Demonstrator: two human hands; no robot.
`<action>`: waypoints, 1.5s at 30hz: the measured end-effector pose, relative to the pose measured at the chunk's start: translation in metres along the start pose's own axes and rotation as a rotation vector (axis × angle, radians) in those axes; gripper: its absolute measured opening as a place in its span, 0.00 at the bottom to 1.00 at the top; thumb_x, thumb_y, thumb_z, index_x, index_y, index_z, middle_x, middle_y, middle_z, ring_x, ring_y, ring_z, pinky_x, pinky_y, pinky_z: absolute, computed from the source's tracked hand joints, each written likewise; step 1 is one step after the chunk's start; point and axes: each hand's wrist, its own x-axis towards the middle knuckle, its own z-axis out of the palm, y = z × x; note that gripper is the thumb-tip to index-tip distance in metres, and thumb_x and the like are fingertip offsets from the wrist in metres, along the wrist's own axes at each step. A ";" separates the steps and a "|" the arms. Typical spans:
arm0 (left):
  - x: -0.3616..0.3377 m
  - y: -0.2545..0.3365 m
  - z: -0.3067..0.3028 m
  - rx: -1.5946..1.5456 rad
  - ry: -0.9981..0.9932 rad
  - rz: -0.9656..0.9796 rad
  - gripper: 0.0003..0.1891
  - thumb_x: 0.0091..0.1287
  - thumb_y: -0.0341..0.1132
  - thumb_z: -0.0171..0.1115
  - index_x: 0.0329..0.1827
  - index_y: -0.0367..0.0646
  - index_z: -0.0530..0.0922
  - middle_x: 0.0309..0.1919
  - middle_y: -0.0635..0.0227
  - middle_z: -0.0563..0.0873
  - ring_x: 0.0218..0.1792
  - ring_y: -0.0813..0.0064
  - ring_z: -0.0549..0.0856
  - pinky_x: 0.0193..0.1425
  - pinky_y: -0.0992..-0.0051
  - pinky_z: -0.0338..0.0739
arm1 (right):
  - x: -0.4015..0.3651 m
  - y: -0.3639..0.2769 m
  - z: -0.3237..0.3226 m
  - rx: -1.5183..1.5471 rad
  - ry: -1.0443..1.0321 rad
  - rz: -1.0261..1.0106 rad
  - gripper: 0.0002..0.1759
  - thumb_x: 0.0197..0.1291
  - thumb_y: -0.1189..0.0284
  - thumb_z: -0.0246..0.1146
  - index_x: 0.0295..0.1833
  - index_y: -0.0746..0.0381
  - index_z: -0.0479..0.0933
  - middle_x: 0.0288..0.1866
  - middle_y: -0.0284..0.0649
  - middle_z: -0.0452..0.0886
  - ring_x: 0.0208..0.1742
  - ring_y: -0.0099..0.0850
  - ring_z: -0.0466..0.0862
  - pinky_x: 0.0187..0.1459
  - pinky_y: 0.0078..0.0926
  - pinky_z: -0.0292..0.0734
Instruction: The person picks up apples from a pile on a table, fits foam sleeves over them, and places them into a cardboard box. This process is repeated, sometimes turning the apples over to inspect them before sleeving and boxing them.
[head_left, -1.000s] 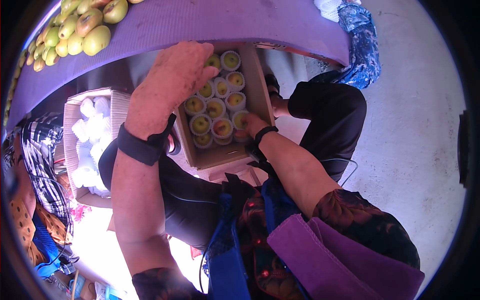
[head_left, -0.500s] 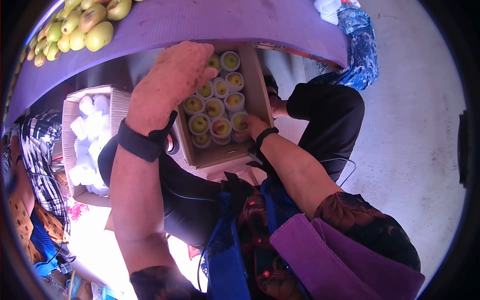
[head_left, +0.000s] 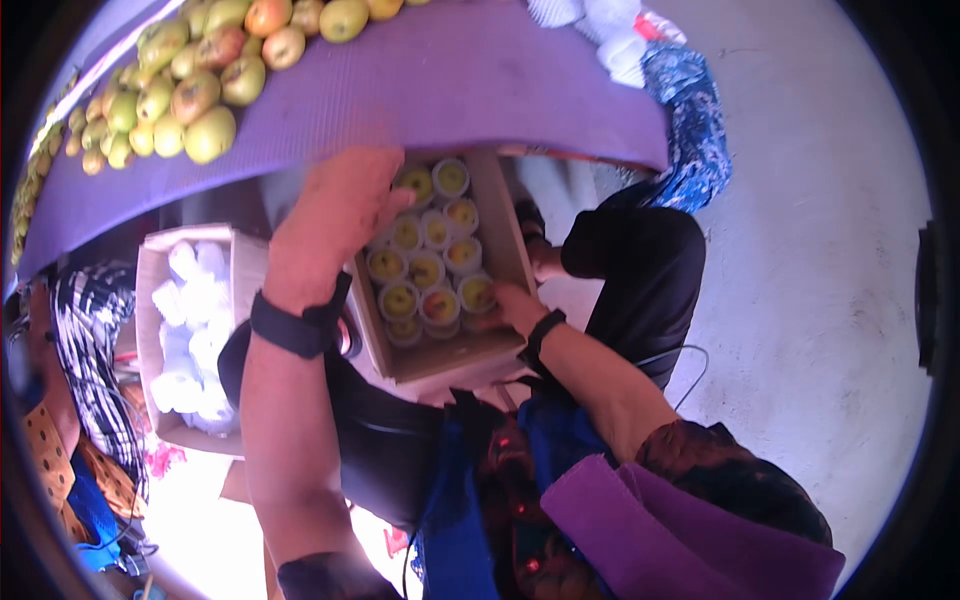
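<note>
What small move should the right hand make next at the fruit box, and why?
Probably nudge the wrapped fruit snug against its neighbours. The right hand touches it by the right wall of the cardboard box, the left hand is over the box's left side, and the other netted fruits sit in tight rows.

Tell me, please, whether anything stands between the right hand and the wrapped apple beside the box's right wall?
Nothing visible does: the right hand touches the wrapped apple in the cardboard box. The left hand lies over the opposite side.
</note>
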 end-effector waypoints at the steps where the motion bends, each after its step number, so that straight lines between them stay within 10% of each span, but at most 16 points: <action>1: 0.001 0.002 -0.002 -0.007 -0.085 -0.079 0.16 0.61 0.39 0.64 0.48 0.39 0.77 0.37 0.50 0.82 0.43 0.47 0.80 0.45 0.57 0.74 | -0.004 -0.008 0.004 0.004 -0.002 -0.040 0.22 0.65 0.68 0.52 0.59 0.71 0.70 0.54 0.50 0.75 0.37 0.46 0.85 0.33 0.36 0.86; 8: 0.005 0.007 -0.005 -0.020 -0.139 -0.142 0.16 0.60 0.38 0.65 0.47 0.40 0.77 0.37 0.51 0.83 0.43 0.47 0.81 0.45 0.57 0.75 | -0.045 -0.058 0.016 -0.564 0.034 0.001 0.23 0.57 0.69 0.63 0.53 0.75 0.73 0.43 0.49 0.80 0.33 0.39 0.85 0.24 0.33 0.79; 19: 0.021 0.012 -0.005 -0.016 -0.093 -0.171 0.16 0.59 0.38 0.67 0.47 0.40 0.78 0.38 0.52 0.84 0.42 0.48 0.82 0.44 0.57 0.77 | -0.148 -0.168 0.057 -0.685 -0.368 -0.760 0.20 0.63 0.71 0.59 0.60 0.66 0.74 0.45 0.44 0.84 0.46 0.31 0.84 0.48 0.26 0.79; 45: 0.026 0.012 -0.010 -0.020 -0.023 -0.214 0.13 0.61 0.36 0.66 0.46 0.42 0.77 0.37 0.55 0.81 0.41 0.48 0.82 0.42 0.57 0.77 | -0.130 -0.335 0.100 -1.185 -0.191 -1.389 0.19 0.57 0.75 0.61 0.56 0.64 0.75 0.41 0.46 0.84 0.42 0.38 0.85 0.46 0.32 0.79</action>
